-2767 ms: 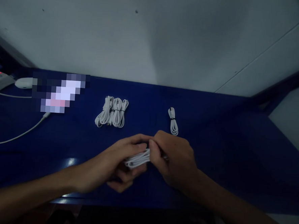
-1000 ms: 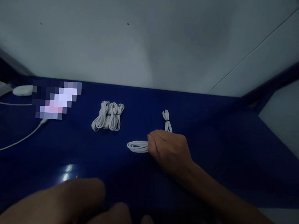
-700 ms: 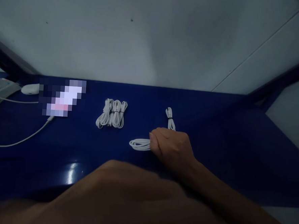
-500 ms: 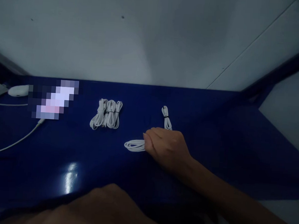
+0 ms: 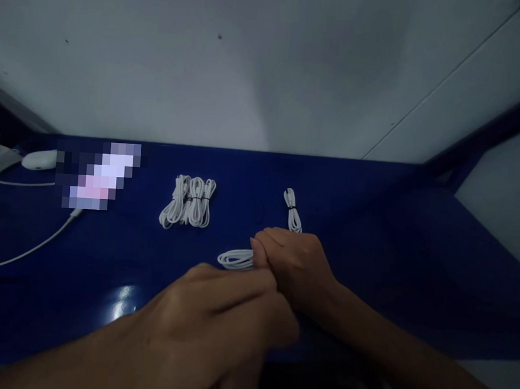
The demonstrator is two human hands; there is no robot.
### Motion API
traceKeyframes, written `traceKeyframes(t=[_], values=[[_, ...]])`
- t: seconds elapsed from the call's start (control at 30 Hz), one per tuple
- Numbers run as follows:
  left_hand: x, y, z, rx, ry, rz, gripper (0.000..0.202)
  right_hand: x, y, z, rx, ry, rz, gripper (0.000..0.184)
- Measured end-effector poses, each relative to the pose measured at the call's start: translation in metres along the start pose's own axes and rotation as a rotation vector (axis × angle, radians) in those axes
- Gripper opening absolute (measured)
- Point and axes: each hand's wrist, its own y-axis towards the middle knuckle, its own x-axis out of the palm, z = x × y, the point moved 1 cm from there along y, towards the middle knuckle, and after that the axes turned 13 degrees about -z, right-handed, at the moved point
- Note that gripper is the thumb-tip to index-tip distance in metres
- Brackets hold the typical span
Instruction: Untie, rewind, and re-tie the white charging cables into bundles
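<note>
My right hand (image 5: 297, 264) is closed on one end of a coiled white cable (image 5: 235, 259); its loops lie flat on the blue table (image 5: 415, 257), sticking out left of my knuckles. My left hand (image 5: 217, 324) is nearer, fingers curled, just beside the right; can't tell if it holds anything. Far of my right hand: a single tied cable (image 5: 293, 210). Further left: a bundle of tied white cables (image 5: 189, 201). Far left: a white mouse (image 5: 39, 159) and a loose white cord (image 5: 23, 251).
</note>
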Motion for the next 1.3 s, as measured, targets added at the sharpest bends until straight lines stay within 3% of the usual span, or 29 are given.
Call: traceKeyframes(t=[0.03, 0.07, 0.23, 0.4, 0.5, 0.67, 0.8, 0.93, 1.07, 1.23, 1.3], values=[[-0.007, 0.006, 0.002, 0.129, 0.011, -0.008, 0.027, 0.0, -0.001, 0.0, -0.003, 0.02, -0.009, 0.053], [-0.011, 0.011, 0.003, 0.136, 0.044, -0.06, 0.029, -0.001, -0.002, 0.001, -0.008, 0.04, -0.018, 0.054], [-0.017, 0.024, -0.009, 0.068, 0.173, -0.045, 0.027, -0.001, -0.005, 0.004, -0.019, 0.099, -0.045, 0.058], [-0.014, 0.018, -0.034, 0.123, 0.369, 0.157, 0.043, -0.001, -0.002, 0.007, 0.031, 0.105, -0.06, 0.051], [-0.01, 0.014, -0.045, 0.16, 0.477, 0.269, 0.04, -0.001, -0.001, 0.007, 0.064, 0.104, -0.067, 0.051], [-0.006, 0.012, -0.052, 0.17, 0.439, 0.352, 0.031, -0.001, 0.0, 0.007, 0.119, 0.102, -0.083, 0.048], [-0.004, 0.009, -0.048, 0.266, 0.381, 0.378, 0.034, -0.003, 0.002, 0.005, 0.136, 0.106, -0.116, 0.049], [-0.005, 0.006, -0.042, 0.19, 0.403, 0.41, 0.03, -0.012, 0.006, 0.001, 0.114, 0.109, -0.16, 0.049], [-0.009, 0.01, -0.044, 0.19, 0.329, 0.374, 0.017, -0.022, 0.015, 0.001, 0.088, 0.11, -0.201, 0.047], [-0.013, 0.018, -0.058, 0.083, 0.285, 0.058, 0.019, -0.029, 0.032, 0.002, 0.119, 0.295, -0.234, 0.05], [-0.014, 0.021, -0.062, 0.033, 0.244, -0.005, 0.023, -0.028, 0.036, 0.002, 0.145, 0.387, -0.224, 0.053]])
